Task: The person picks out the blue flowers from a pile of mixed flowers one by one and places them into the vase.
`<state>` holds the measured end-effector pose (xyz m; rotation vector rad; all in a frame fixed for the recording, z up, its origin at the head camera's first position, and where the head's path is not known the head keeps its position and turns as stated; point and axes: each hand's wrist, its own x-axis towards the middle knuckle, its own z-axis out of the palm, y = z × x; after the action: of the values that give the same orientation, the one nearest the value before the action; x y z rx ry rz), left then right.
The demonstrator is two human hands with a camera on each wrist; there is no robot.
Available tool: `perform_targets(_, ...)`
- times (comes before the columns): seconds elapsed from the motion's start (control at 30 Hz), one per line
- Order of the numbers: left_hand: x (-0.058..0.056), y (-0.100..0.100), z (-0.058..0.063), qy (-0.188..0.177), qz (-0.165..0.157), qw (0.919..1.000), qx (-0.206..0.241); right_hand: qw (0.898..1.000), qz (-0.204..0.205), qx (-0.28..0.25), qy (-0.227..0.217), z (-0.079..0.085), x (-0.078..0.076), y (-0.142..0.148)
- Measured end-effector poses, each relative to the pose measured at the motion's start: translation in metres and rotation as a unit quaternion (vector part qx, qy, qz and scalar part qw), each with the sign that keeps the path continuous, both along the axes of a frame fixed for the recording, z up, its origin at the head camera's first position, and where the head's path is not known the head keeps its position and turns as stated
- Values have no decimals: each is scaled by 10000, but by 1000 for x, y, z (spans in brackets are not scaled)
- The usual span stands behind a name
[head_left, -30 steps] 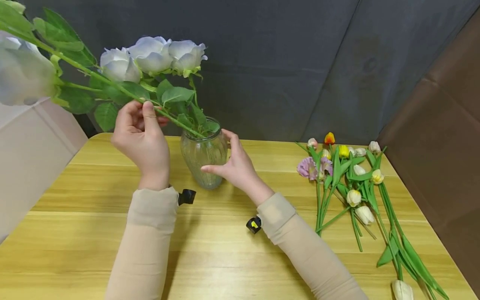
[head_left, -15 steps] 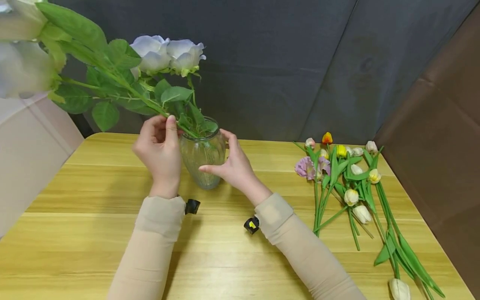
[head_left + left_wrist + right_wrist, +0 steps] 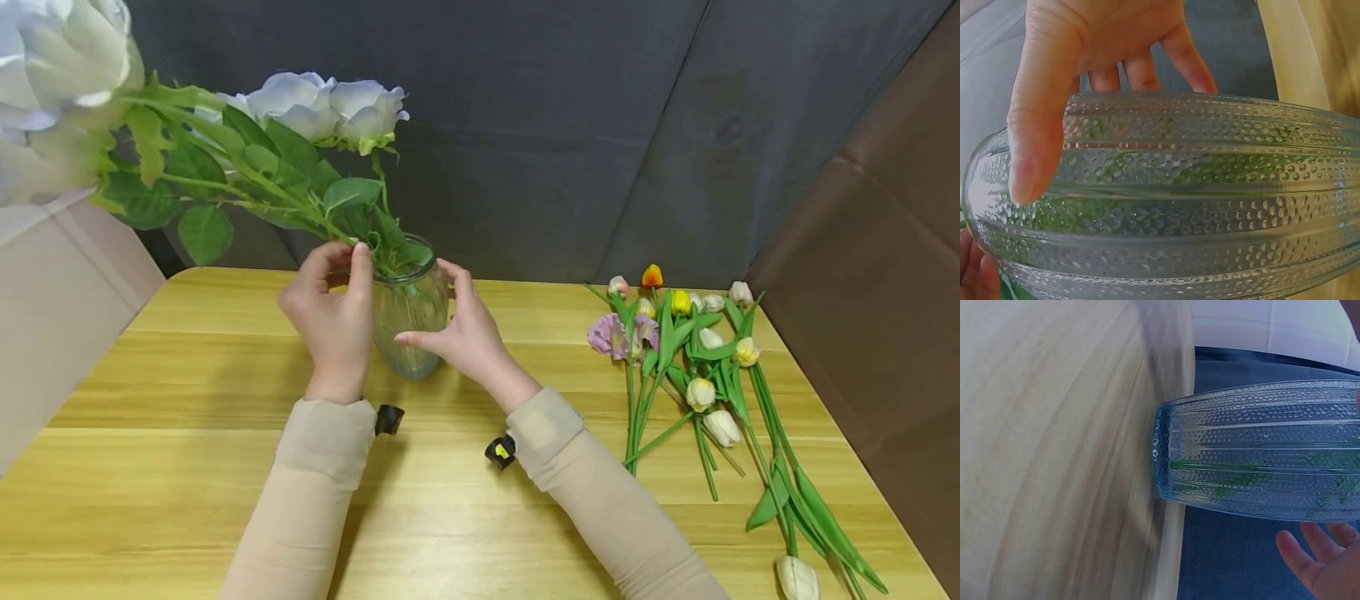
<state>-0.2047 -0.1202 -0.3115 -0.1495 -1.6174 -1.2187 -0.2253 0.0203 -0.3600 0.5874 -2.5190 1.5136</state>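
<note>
In the head view a ribbed clear glass vase point(image 3: 408, 321) stands on the wooden table, holding several white roses point(image 3: 367, 112). Just left of its rim, my left hand point(image 3: 333, 312) pinches a green rose stem point(image 3: 315, 212) between thumb and fingers. The stem's large white bloom point(image 3: 75, 58) leans to the upper left. My right hand point(image 3: 472, 333) holds the vase from the right, thumb in front and fingers reaching behind. The left wrist view shows the right thumb point(image 3: 1035, 144) over the dimpled glass, and left fingertips point(image 3: 985, 275) near the rim. The vase base point(image 3: 1163, 450) meets the tabletop in the right wrist view.
Several loose tulips point(image 3: 701, 393), mostly white and yellow, lie on the table's right side with purple flowers point(image 3: 611, 336). A dark cloth point(image 3: 540, 150) hangs behind the table point(image 3: 450, 517), and a brown panel point(image 3: 870, 275) stands at the right.
My left hand has moved right and down toward the vase rim, carrying the stem deeper into the vase. The blooms above have shifted with it. My right hand stays on the vase.
</note>
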Motion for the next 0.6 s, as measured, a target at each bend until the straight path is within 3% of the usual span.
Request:
perform_targets(0.23, 2, 1, 1, -26, 116, 9986, -520, 10000, 11, -52, 25, -1, 1, -1)
perform_targets(0.6, 6, 5, -1, -532, 130, 9911, -1215, 9999, 22, -134, 71, -2, 1, -1)
